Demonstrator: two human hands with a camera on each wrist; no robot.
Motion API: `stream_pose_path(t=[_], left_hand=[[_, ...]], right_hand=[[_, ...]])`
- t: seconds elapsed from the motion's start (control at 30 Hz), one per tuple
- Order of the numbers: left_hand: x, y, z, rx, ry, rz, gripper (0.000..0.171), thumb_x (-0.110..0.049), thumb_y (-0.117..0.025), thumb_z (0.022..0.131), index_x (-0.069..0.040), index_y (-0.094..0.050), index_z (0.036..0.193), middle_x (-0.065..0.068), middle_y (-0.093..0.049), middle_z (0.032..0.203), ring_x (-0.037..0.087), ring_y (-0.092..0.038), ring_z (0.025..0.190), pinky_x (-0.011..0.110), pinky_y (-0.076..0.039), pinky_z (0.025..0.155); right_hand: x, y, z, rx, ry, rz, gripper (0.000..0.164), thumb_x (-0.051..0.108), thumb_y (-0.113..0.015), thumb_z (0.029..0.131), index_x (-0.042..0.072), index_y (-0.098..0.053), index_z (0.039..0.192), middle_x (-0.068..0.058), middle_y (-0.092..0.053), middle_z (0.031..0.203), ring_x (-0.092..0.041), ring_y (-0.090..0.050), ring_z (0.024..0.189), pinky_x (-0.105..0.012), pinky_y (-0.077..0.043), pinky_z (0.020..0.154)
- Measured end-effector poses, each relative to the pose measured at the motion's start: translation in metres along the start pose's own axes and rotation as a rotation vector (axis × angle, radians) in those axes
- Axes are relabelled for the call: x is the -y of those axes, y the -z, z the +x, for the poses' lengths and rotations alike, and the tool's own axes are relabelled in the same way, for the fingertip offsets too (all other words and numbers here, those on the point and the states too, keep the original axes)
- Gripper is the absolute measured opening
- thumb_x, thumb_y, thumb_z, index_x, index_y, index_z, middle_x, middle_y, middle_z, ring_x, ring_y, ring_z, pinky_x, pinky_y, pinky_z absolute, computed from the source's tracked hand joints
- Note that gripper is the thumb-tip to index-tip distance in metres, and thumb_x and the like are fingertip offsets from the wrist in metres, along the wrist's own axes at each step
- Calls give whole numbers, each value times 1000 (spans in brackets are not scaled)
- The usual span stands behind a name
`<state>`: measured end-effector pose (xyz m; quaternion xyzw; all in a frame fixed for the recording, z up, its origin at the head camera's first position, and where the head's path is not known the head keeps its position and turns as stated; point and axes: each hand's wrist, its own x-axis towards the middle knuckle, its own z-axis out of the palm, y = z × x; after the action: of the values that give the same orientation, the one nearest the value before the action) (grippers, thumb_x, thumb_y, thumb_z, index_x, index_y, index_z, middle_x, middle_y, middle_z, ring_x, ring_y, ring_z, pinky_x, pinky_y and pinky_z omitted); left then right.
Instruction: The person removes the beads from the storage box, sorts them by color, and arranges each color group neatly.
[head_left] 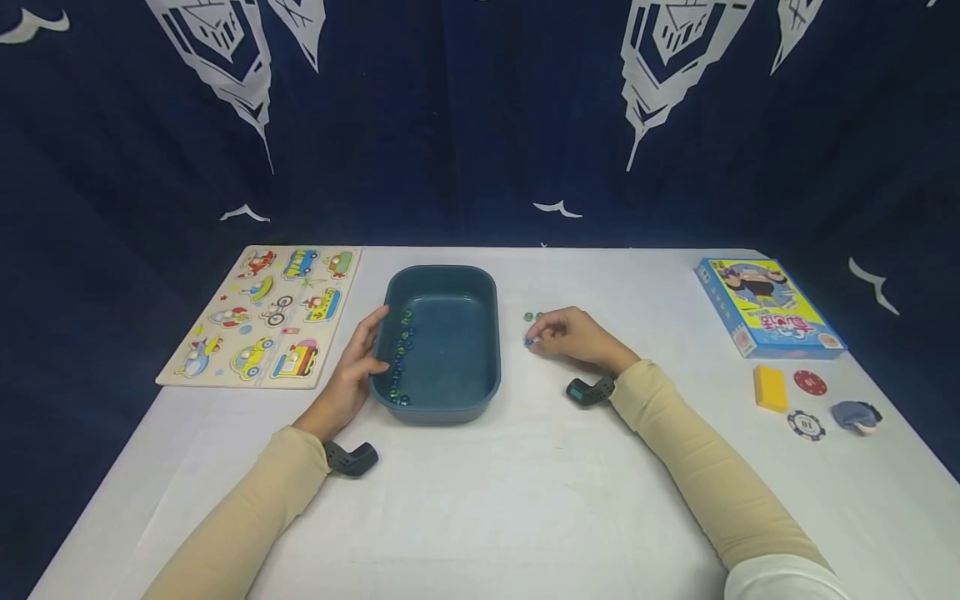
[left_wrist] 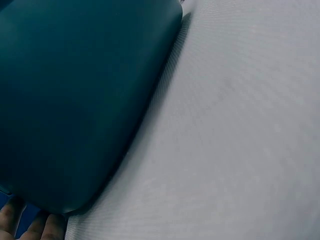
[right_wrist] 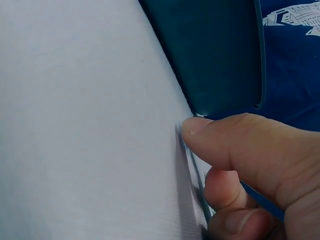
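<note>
A dark blue plastic bin (head_left: 459,333) stands on the white table in the head view, with several glass marbles (head_left: 401,350) lined along its left side. My left hand (head_left: 351,375) grips the bin's left wall, its thumb at the rim. In the left wrist view the bin (left_wrist: 85,100) fills the upper left, with fingertips at its far lower end. To the right of the bin, my right hand (head_left: 572,335) pinches a blue marble (head_left: 529,342) at the tabletop. Just beyond those fingers lie two greenish marbles (head_left: 528,317).
A wooden picture puzzle board (head_left: 258,321) lies to the left of the bin. On the right are a blue and yellow game box (head_left: 772,308), a yellow block (head_left: 770,388), a red chip (head_left: 810,382), a black-and-white chip (head_left: 806,426) and a small blue-grey cloth item (head_left: 856,416).
</note>
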<state>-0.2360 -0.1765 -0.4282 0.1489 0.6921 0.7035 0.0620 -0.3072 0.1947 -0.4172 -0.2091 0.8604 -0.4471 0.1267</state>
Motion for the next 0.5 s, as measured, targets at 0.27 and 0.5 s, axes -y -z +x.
stream_pose_path(t=[0.27, 0.5], left_hand=[[1, 0, 0, -3, -5, 1, 88, -3, -43, 76, -15, -17, 159, -4, -5, 167, 20, 0, 153, 55, 4, 119], [2, 1, 1, -4, 2, 7, 88, -3, -44, 76, -16, -17, 159, -5, -5, 167, 20, -1, 153, 56, 3, 119]], right_hand=[[8, 4, 1, -22, -18, 20, 19, 9, -67, 91, 4, -74, 108, -10, -70, 103, -11, -49, 67, -24, -43, 62], [37, 17, 9, -25, 10, 42, 24, 13, -63, 94, 0, -71, 112, -21, -63, 88, -12, -45, 53, -25, -39, 50]])
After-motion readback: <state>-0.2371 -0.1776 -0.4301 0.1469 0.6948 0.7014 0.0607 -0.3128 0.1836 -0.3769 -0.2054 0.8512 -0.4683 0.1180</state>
